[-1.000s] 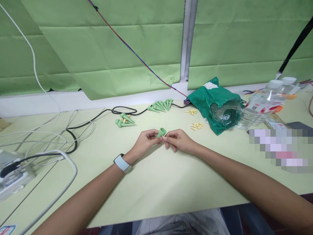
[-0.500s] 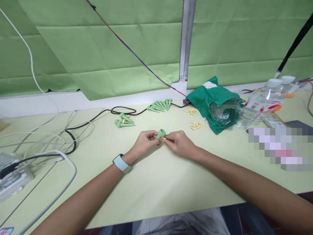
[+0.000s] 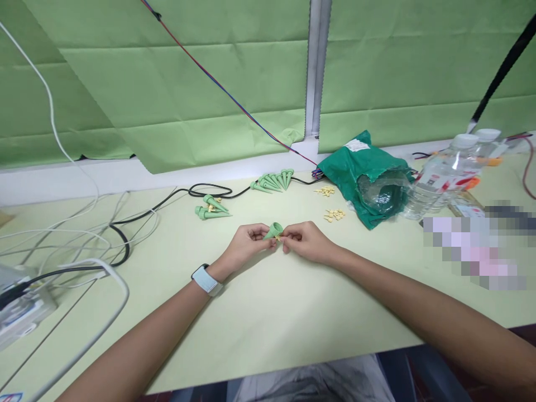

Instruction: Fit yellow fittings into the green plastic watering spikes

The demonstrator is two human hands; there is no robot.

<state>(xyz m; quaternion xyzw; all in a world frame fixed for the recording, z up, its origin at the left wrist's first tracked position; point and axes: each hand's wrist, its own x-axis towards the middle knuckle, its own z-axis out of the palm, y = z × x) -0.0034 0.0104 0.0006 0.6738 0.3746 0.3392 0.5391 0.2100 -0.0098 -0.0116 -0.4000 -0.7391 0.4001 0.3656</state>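
Observation:
In the middle of the head view, my left hand [image 3: 250,240] is closed around a green plant watering spike [image 3: 274,229], its cup-shaped open end tilted up toward the camera. A small yellow valve [image 3: 278,238] shows at the side of the spike, just below the cup. My right hand [image 3: 305,240] pinches at that valve with thumb and forefinger, partly covering it. The tapered lower part of the spike is hidden by my left fingers.
Behind my hands lie more green spikes [image 3: 213,213] with yellow valves, a fan of loose spikes [image 3: 274,180], and two piles of yellow valves [image 3: 334,215]. A torn green bag [image 3: 350,162] and clear bottles [image 3: 450,167] stand right. Cables [image 3: 121,245] tangle at left.
My right fingers have shifted slightly at the spike's side, and more of the yellow valve shows. My left hand keeps its hold, and the view has moved a little.

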